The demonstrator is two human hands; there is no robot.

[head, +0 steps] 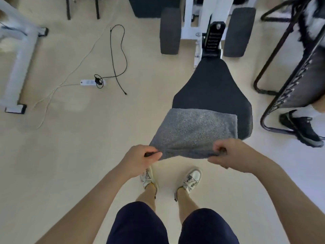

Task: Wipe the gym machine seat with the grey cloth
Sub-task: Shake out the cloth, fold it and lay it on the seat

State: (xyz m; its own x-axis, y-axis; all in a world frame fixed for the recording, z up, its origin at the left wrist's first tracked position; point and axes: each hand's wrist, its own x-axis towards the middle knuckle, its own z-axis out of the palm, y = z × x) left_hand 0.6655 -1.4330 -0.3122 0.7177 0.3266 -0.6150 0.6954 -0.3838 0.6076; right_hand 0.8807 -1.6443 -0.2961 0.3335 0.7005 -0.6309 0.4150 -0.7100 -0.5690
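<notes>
The grey cloth lies folded over the near end of the black gym machine seat, covering its front left part. My left hand pinches the cloth's near left corner. My right hand grips the near right corner. Both corners are lifted slightly off the seat's front edge, and the cloth is stretched between them. The seat's far, narrow end and its right edge stay uncovered.
Two black roller pads and a white frame stand beyond the seat. A black chair frame and another person's shoe are at the right. A power strip with cables lies on the beige floor at the left.
</notes>
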